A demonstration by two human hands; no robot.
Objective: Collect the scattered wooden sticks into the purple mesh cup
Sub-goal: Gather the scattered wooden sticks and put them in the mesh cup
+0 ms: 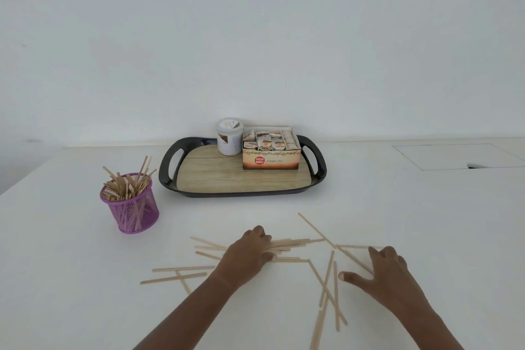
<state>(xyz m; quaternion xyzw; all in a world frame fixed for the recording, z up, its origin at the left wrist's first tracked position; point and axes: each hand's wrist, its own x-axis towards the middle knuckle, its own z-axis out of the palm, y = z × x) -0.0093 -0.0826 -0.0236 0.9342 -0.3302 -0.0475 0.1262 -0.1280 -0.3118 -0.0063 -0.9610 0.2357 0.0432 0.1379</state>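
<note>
A purple mesh cup (136,213) stands at the left on the white table, holding several wooden sticks upright. Several more wooden sticks (326,284) lie scattered across the near part of the table. My left hand (247,256) lies palm down over a bundle of sticks (292,243), fingers curled around them. My right hand (383,273) rests flat on the table to the right, fingers spread, its fingertips touching a few sticks (355,260). A separate group of sticks (181,271) lies to the left of my left hand.
A black tray with a wood-look base (227,179) sits behind the sticks, carrying a white jar (229,136) and an open ginger tea box (271,152). A rectangular hatch (454,155) is set in the table at the far right. A white wall stands behind.
</note>
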